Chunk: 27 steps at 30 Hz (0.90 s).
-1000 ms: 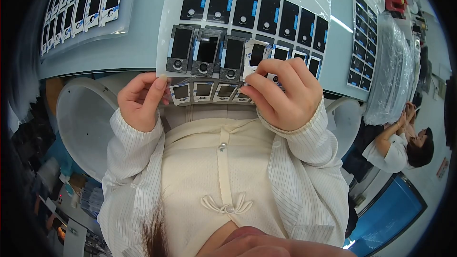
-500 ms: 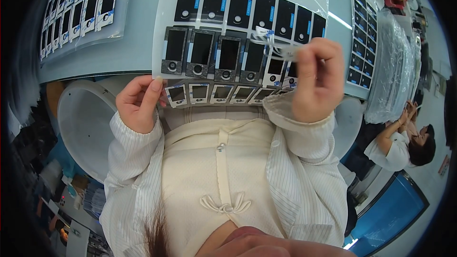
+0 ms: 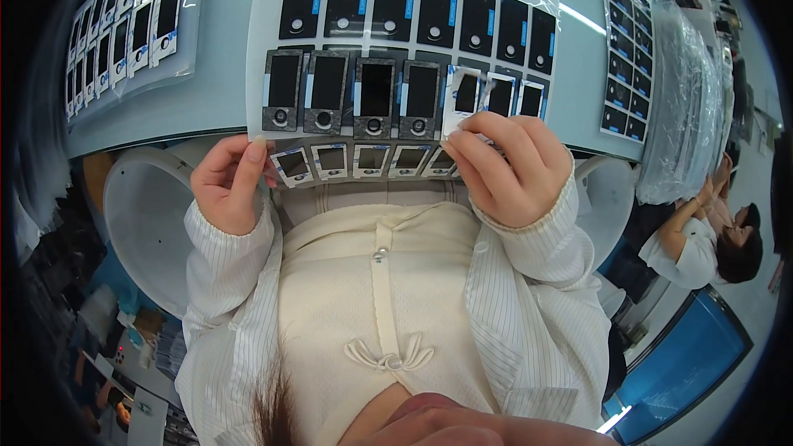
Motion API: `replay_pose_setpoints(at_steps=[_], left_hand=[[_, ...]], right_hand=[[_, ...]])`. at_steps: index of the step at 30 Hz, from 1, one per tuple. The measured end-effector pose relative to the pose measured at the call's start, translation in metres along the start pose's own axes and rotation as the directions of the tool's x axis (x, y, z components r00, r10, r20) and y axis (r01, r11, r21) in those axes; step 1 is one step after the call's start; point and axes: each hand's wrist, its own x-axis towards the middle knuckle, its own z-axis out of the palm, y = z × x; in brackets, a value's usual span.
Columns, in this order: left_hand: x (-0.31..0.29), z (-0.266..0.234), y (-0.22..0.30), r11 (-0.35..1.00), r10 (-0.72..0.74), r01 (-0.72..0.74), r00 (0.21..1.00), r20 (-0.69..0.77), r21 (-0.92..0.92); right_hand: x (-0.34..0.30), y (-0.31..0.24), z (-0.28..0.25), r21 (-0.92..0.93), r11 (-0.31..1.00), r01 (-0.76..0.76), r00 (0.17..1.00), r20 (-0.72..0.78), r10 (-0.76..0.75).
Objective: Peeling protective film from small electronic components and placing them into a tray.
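Observation:
A pale plastic sheet (image 3: pixel 266 16) lies at the table's near edge, carrying rows of small flat panels. My left hand (image 3: pixel 230 184) pinches the sheet's near left corner between thumb and fingers. In the middle row, several panels have dark frames (image 3: pixel 376 87); the ones further right keep white frame-shaped film. My right hand (image 3: pixel 520 169) has closed its thumb and fingertips on the lower edge of the leftmost white film (image 3: pixel 453 99). Its fingers partly cover the neighbouring panels. Black panels with blue tabs (image 3: pixel 392 4) fill the far row; white-framed panels (image 3: pixel 332 161) line the near edge.
Another sheet of white-framed panels (image 3: pixel 140 33) lies at left, and a sheet of black panels (image 3: pixel 625 58) at right. Clear plastic wrapping (image 3: pixel 681 99) is beyond it. A white bin (image 3: pixel 149 223) stands below the table's left side. A co-worker (image 3: pixel 702 239) sits at right.
My right hand has come down and left onto the white film; the loose white strip it held is no longer in its fingers. The sheet has shifted slightly left with my left hand.

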Motion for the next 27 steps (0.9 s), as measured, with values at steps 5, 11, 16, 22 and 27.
replay_pose_setpoints(at_steps=[5,11,16,22,27], left_hand=[[-0.001,-0.002,-0.002,1.000,-0.018,0.018,1.000,-0.014,0.012],[-0.001,-0.002,-0.001,1.000,-0.019,0.019,1.000,-0.005,0.010],[-0.002,-0.003,-0.002,1.000,-0.013,0.013,1.000,0.008,0.018],[-0.002,-0.004,-0.006,1.000,-0.013,0.014,1.000,-0.006,0.028],[-0.001,-0.005,-0.004,1.000,0.001,-0.001,1.000,-0.006,0.012]], right_hand=[[0.007,0.002,-0.003,0.063,0.997,-0.041,0.999,0.003,0.041],[0.006,0.005,-0.003,0.099,0.994,-0.053,0.999,0.012,0.052],[0.006,0.008,-0.002,0.107,0.994,0.004,1.000,-0.003,-0.003],[0.000,0.013,0.000,0.315,0.924,-0.217,0.963,-0.086,0.256],[-0.010,0.016,-0.011,0.722,0.611,-0.324,0.469,-0.438,0.767]])
